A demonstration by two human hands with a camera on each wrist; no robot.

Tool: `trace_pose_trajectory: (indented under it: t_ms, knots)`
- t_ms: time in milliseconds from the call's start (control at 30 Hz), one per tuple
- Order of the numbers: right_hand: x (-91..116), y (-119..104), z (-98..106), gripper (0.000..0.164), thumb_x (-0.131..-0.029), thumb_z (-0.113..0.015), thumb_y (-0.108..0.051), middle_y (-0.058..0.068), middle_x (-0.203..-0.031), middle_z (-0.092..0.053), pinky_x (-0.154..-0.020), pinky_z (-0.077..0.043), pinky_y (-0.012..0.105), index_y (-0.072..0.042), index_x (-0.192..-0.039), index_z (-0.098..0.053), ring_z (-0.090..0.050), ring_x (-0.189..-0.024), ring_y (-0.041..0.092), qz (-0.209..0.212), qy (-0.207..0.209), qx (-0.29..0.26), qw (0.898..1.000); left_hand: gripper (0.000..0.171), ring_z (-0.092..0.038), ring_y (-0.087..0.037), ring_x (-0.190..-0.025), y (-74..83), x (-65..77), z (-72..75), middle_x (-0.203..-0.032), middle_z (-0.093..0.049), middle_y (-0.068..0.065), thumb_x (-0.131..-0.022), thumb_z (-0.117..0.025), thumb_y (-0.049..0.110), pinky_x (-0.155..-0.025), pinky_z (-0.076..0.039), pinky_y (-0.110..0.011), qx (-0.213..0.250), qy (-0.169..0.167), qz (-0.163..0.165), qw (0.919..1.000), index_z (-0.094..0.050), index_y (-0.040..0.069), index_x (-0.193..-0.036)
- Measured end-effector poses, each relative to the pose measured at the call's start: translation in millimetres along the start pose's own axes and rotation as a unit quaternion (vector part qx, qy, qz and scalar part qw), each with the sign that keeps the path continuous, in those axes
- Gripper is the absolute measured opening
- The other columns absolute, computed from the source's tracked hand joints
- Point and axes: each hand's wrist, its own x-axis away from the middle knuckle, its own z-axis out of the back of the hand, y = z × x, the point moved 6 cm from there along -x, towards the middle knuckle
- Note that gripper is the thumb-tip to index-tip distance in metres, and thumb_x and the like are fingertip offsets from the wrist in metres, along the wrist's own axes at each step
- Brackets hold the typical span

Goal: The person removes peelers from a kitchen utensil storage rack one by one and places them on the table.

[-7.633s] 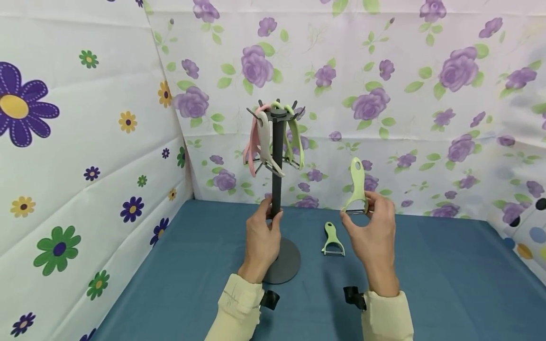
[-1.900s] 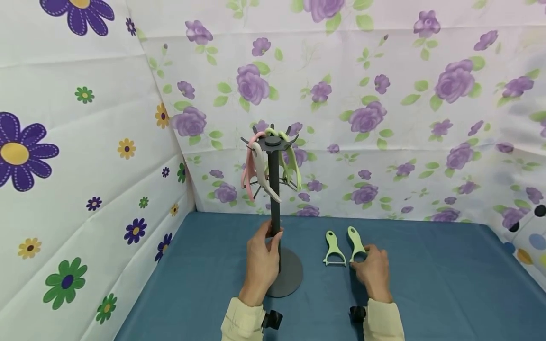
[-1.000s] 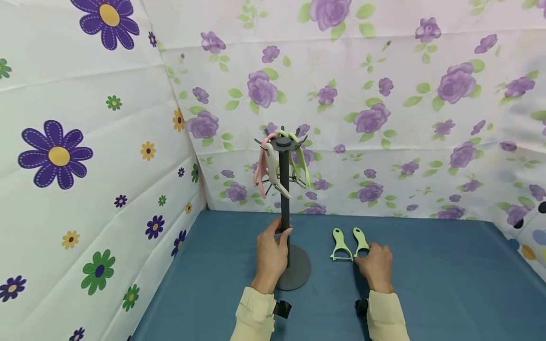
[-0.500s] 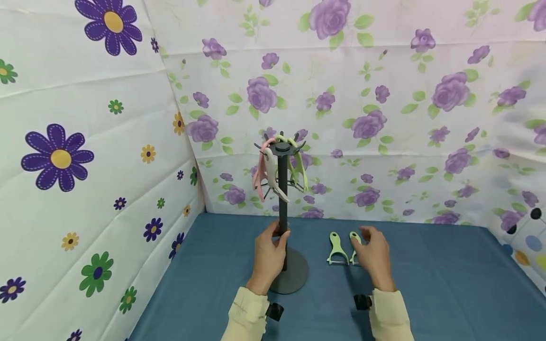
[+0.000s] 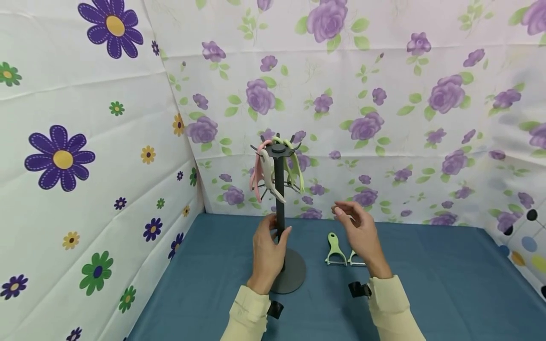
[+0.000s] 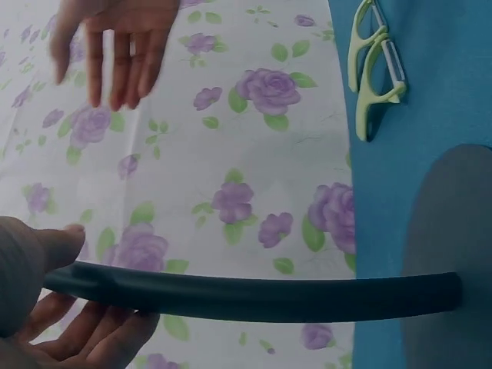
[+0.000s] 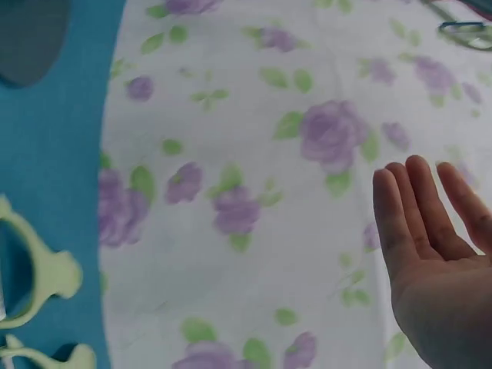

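A dark grey utensil stand (image 5: 279,166) stands upright on its round base, with pink (image 5: 257,176), off-white (image 5: 267,174) and light green peelers (image 5: 297,171) hanging from its top hooks. My left hand (image 5: 268,253) holds the pole low down, fingers curled behind it and thumb on the near side. On the cloth to the right lies a green peeler (image 5: 334,248), handle pointing away. Beside it a second green peeler (image 5: 356,259) is mostly hidden behind my right hand (image 5: 360,232). That hand is raised with nothing in it, fingers extended in the right wrist view.
A blue cloth (image 5: 443,279) covers the table. A white curtain with purple roses (image 5: 367,125) hangs behind it, and a flower-patterned sheet (image 5: 123,94) runs along the left. Dark wrist-camera mounts (image 5: 276,309) sit at both cuffs.
My right hand set the second green peeler beside the first, let go, then rose and moved left toward the stand. My left hand stayed at the pole.
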Motion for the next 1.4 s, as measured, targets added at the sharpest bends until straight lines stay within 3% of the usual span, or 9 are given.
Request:
trace_pose_trajectory:
  t_ms: [167,333,533,767,1000,1233,1400]
  knots:
    - [-8,-23,-2,0.033,-0.108,-0.054,-0.027,0.013,-0.13,-0.065,-0.1,-0.055,0.02,-0.012,-0.137,-0.06,-0.065,-0.119,0.018,0.024,-0.025,-0.036,0.999,0.037,-0.067,-0.023,-0.104,11.2,-8.0,4.0,-0.111,-0.067,-0.008,-0.097,-0.074,0.025,-0.086,-0.063,-0.041,0.004,0.03,-0.021,0.9993,-0.061,0.013,-0.13]
    - [-13,-35,-5,0.033,-0.109,-0.052,-0.025,0.014,-0.131,-0.064,-0.1,-0.054,0.018,-0.009,-0.137,-0.059,-0.065,-0.118,0.014,0.029,-0.029,-0.043,0.998,0.037,-0.069,-0.022,-0.097,22.2,-12.0,6.8,-0.106,-0.069,-0.008,-0.092,-0.079,0.025,-0.081,-0.064,-0.042,-0.024,0.059,-0.05,0.9967,-0.064,0.011,-0.123]
    - [-17,-47,-12,0.034,-0.108,-0.055,-0.026,0.014,-0.133,-0.062,-0.102,-0.054,0.022,-0.012,-0.139,-0.058,-0.062,-0.122,0.02,0.035,-0.044,-0.044,0.997,0.035,-0.07,-0.022,-0.089,30.6,-22.0,12.9,-0.097,-0.07,-0.009,-0.086,-0.085,0.021,-0.073,-0.064,-0.043,-0.039,0.085,-0.066,0.9934,-0.067,0.01,-0.114]
    - [-13,-54,-17,0.035,-0.107,-0.057,-0.027,0.01,-0.136,-0.061,-0.104,-0.053,0.021,-0.016,-0.14,-0.057,-0.062,-0.124,0.019,0.029,-0.063,-0.05,0.996,0.021,-0.072,-0.021,-0.084,34.4,-25.2,12.4,-0.091,-0.072,-0.009,-0.089,-0.08,0.016,-0.07,-0.065,-0.031,-0.033,0.067,-0.075,0.9944,-0.073,0.008,-0.107]
    - [-14,-59,-20,0.041,-0.106,-0.059,-0.026,0.011,-0.142,-0.059,-0.109,-0.048,0.022,-0.017,-0.145,-0.053,-0.058,-0.13,0.017,0.036,-0.07,-0.045,0.996,0.028,-0.074,-0.023,-0.084,38.7,-19.0,14.7,-0.094,-0.072,-0.012,-0.091,-0.078,0.014,-0.069,-0.065,-0.028,-0.047,0.043,-0.084,0.9944,-0.077,0.003,-0.117]
    - [-15,-72,-23,0.051,-0.103,-0.063,-0.011,0.011,-0.149,-0.053,-0.113,-0.049,0.027,-0.015,-0.151,-0.047,-0.053,-0.137,0.028,0.073,-0.085,-0.085,0.99,0.025,-0.074,-0.023,-0.084,40.7,-15.0,18.2,-0.099,-0.073,-0.012,-0.094,-0.075,0.015,-0.066,-0.064,-0.027,-0.032,0.018,-0.075,0.9965,-0.077,0.002,-0.116]
    - [-13,-87,-29,0.058,-0.099,-0.066,-0.004,0.011,-0.15,-0.05,-0.114,-0.048,0.03,-0.016,-0.152,-0.044,-0.05,-0.14,0.027,0.098,-0.079,-0.09,0.988,0.016,-0.073,-0.023,-0.087,44.5,-11.8,20.1,-0.099,-0.071,-0.01,-0.095,-0.073,0.012,-0.069,-0.064,-0.026,-0.017,0.001,-0.078,0.9968,-0.077,0.004,-0.108]
